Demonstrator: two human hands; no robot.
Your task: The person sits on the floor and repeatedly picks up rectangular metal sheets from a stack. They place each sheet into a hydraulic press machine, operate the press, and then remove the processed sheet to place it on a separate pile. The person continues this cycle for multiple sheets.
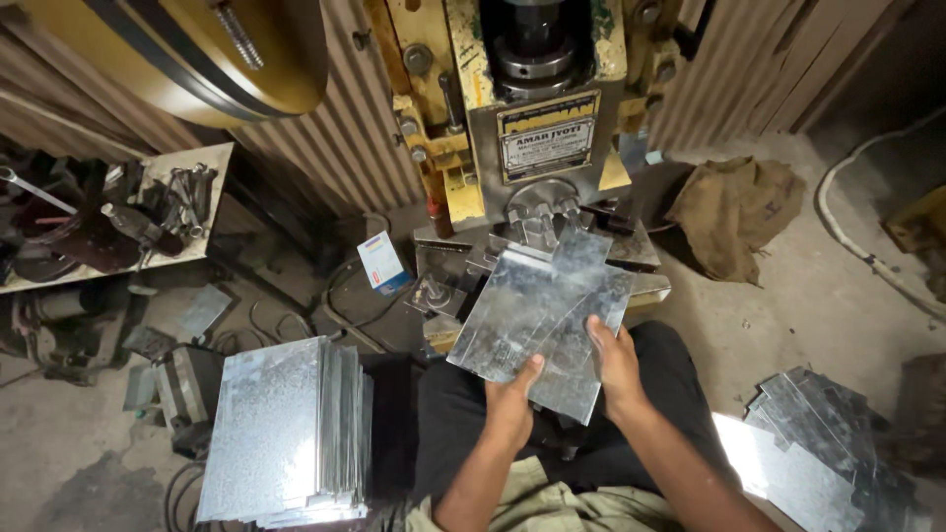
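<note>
**A:** Head view looked straight down on the work; where were the sheets?

**B:** Both hands held a small fan of galvanised sheets (540, 317) just near of the press (537, 118); the sheets' far ends reached onto the die bed (463, 271) under the ram; their near ends sat in the palms, above the person's lap.

**A:** Which way did they run?

**B:** Long axis ran from the near hands up and slightly right toward the press; so the metal lay far of both hands, pointing into the machine.

**A:** And each grip?

**B:** The left hand (512, 404) was closed on the near-left corner, thumb on top, fingers beneath; the right hand (616, 365) was clamped on the right edge, fingers curled over the upper sheet. The right hand sat farther in, nearer the press; both forearms rose from the near edge, angled inward.

**A:** Anything around?

**B:** A neat stack of sheets (286, 433) stood on the floor at near left; a loose pile of cut pieces (818, 443) lay at near right; a sack (734, 212) sat at far right.
</note>
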